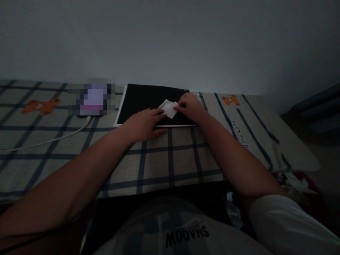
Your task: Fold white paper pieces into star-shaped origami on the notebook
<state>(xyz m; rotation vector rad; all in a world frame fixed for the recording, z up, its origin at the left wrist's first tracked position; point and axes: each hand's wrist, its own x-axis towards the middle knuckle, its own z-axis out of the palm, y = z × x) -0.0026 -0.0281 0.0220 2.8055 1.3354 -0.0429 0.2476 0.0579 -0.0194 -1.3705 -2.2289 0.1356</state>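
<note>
A small piece of white paper [169, 108], folded at its edges, lies on a black flat folder or notebook [151, 95] with white edges. My left hand [142, 124] rests at the near left of it, fingers stretched out and their tips on the paper's left edge; the thumb is spread apart over the cloth. From the right, my right hand [193, 106] pinches the paper's right corner between thumb and fingers. Part of the black cover is hidden beneath both hands.
A checked tablecloth [159, 159] with orange bear prints covers the table, which meets a plain wall [164, 42]. On the left lies a blurred-out phone [94, 99] with a white cable [66, 135]. Below the right table edge are a red bin [315, 184] and a plastic bottle [233, 209].
</note>
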